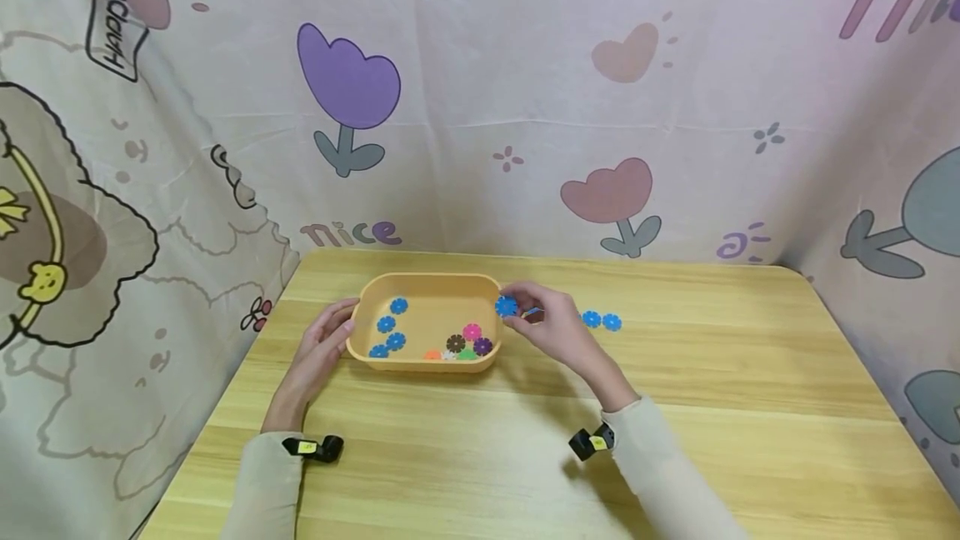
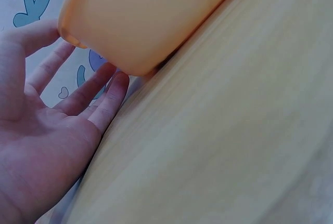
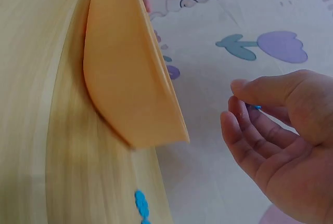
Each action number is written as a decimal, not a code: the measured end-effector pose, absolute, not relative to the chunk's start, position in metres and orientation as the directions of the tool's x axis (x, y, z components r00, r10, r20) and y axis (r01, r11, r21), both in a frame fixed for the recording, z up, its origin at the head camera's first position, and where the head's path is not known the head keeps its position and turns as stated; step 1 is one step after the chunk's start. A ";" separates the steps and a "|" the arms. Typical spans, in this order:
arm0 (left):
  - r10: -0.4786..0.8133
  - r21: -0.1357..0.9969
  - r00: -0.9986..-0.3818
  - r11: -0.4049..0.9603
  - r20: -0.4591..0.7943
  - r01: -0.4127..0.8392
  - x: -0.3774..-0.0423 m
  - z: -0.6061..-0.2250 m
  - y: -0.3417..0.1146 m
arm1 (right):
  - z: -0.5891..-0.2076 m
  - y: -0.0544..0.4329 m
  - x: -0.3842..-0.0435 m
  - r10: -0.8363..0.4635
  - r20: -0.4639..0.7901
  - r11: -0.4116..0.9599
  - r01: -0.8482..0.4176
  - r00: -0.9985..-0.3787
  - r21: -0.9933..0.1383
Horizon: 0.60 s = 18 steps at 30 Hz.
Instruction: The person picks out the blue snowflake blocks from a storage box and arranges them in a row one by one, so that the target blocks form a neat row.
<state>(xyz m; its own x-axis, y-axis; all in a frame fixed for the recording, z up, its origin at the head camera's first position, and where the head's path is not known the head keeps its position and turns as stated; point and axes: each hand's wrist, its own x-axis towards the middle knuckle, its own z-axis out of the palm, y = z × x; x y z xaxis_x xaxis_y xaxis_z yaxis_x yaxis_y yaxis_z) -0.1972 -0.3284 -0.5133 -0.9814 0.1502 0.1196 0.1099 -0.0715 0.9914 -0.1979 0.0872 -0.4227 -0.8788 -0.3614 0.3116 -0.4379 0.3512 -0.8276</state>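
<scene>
A yellow plastic tub (image 1: 420, 363) stands on the wooden table, its far wall and floor visible in the head view. My left hand (image 1: 321, 348) rests against its left end; in the left wrist view, nearly straight fingers (image 2: 86, 91) touch the wall and the thumb is by the rim. My right hand (image 1: 551, 323) pinches a blue snowflake disc (image 1: 506, 307) over the tub's right rim. A sliver of blue shows behind those fingers; whether it is held, I cannot tell. Inside, several blue discs (image 1: 386, 324) lie left, and mixed-colour discs, one pink (image 1: 472, 331), lie right.
Right of my right hand, two blue discs (image 1: 602, 321) lie side by side on the table (image 1: 712, 373). A printed cloth (image 1: 480, 107) hangs behind the table and along its sides. Each wrist carries a small black camera (image 1: 318, 447).
</scene>
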 end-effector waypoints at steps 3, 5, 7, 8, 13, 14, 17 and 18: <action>0.150 0.990 -0.980 -0.076 0.126 0.116 -0.197 -0.514 -0.329 | -0.425 0.098 -0.196 -0.350 0.320 0.357 -0.441 -0.880 -0.823; 0.149 0.990 -0.981 -0.079 0.127 0.116 -0.197 -0.514 -0.329 | -0.427 0.106 -0.195 -0.340 0.329 0.351 -0.443 -0.881 -0.825; 0.150 0.990 -0.980 -0.080 0.127 0.116 -0.197 -0.513 -0.329 | -0.429 0.114 -0.194 -0.326 0.336 0.341 -0.441 -0.884 -0.830; 0.149 0.990 -0.981 -0.081 0.126 0.115 -0.197 -0.513 -0.329 | -0.430 0.119 -0.193 -0.317 0.340 0.338 -0.440 -0.885 -0.832; 0.152 0.990 -0.981 -0.088 0.124 0.111 -0.197 -0.513 -0.328 | -0.431 0.140 -0.189 -0.265 0.355 0.354 -0.433 -0.896 -0.829; 0.152 0.990 -0.981 -0.087 0.123 0.111 -0.197 -0.513 -0.328 | -0.432 0.144 -0.188 -0.258 0.356 0.364 -0.432 -0.898 -0.825; 0.152 0.990 -0.981 -0.082 0.122 0.111 -0.198 -0.513 -0.328 | -0.433 0.156 -0.185 -0.238 0.354 0.399 -0.423 -0.904 -0.813; 0.150 0.991 -0.981 -0.079 0.121 0.110 -0.198 -0.513 -0.328 | -0.433 0.160 -0.184 -0.233 0.350 0.408 -0.418 -0.907 -0.811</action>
<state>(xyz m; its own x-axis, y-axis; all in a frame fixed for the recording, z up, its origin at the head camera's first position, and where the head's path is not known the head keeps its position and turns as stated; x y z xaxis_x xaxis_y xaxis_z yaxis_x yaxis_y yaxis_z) -0.1979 -0.3281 -0.5131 -0.9812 0.1503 0.1213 0.1103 -0.0794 0.9907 -0.1839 0.1599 -0.4333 -0.9072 -0.2334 0.3500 -0.4181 0.4084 -0.8114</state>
